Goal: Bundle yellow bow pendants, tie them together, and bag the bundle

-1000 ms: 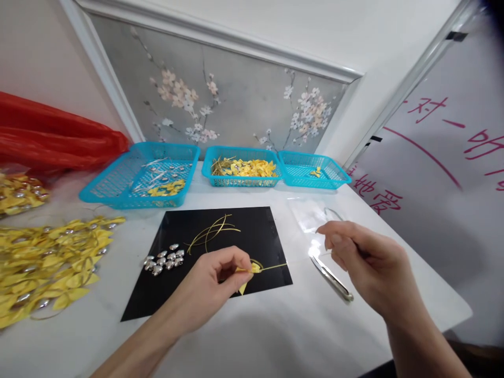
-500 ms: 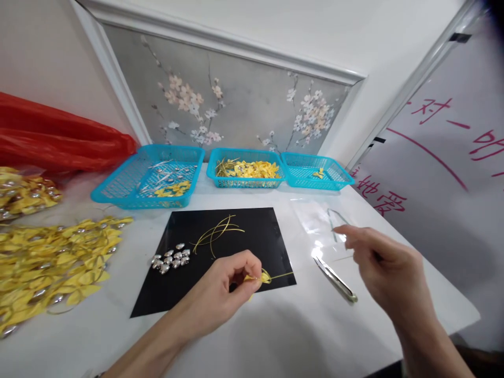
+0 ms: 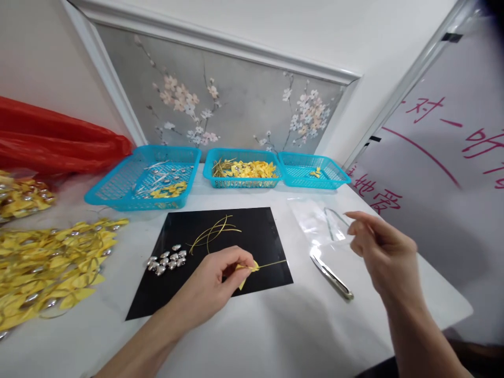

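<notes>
My left hand [image 3: 228, 273] is closed over the black mat, pinching a yellow ribbon flower [image 3: 241, 284] partly hidden by the fingers. From the flower a thin yellow cord [image 3: 271, 264] runs straight out to the right, towards my right hand [image 3: 384, 249]. That hand is raised over the table's right side with its fingers pinched; the cord is hard to see against the white top, but its line leads to these fingers. Thread snips [image 3: 332, 276] lie between the hands. On the black mat [image 3: 255, 231] are silver beads [image 3: 166, 259] and several loose yellow cords [image 3: 214, 231].
Three blue baskets stand along the back: the left basket [image 3: 92, 198], the middle basket [image 3: 244, 183] with yellow flowers, and the right basket [image 3: 333, 184]. Yellow beaded flowers [image 3: 51, 268] are heaped at left, near red fabric [image 3: 59, 136]. A clear plastic bag [image 3: 307, 218] lies at right.
My right hand has turned a little and its fingers are more gathered. By my left fingertips, the loop of cord at the flower has drawn in, leaving a straight line.
</notes>
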`<state>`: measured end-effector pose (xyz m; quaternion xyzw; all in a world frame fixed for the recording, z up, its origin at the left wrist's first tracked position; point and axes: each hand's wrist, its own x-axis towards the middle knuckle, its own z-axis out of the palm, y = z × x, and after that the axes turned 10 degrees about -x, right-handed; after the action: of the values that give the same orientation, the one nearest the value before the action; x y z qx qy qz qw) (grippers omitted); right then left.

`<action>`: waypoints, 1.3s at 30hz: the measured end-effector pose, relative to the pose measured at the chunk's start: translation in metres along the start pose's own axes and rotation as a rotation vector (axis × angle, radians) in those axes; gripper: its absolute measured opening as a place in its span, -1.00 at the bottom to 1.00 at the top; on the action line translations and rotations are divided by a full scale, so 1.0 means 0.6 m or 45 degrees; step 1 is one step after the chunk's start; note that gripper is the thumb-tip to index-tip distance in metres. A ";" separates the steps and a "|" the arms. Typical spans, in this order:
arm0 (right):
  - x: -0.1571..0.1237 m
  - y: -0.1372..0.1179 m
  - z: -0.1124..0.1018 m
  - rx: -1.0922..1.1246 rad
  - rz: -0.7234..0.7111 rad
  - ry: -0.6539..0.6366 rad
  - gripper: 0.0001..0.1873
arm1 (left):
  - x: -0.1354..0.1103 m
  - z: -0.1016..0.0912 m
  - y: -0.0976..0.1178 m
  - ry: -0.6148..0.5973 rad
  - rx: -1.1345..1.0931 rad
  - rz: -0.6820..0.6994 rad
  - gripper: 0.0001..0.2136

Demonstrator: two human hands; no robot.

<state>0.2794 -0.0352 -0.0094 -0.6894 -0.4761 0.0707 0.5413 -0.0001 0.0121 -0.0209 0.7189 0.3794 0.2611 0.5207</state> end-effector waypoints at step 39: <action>-0.146 -0.079 0.064 -0.320 -0.394 -0.673 -0.66 | -0.014 0.005 0.033 0.212 -0.539 -0.247 -0.92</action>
<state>0.1815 -0.0754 -0.0229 -0.6282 -0.7040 0.1047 0.3141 0.0030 0.0003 -0.0032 0.5300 0.4251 0.3420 0.6492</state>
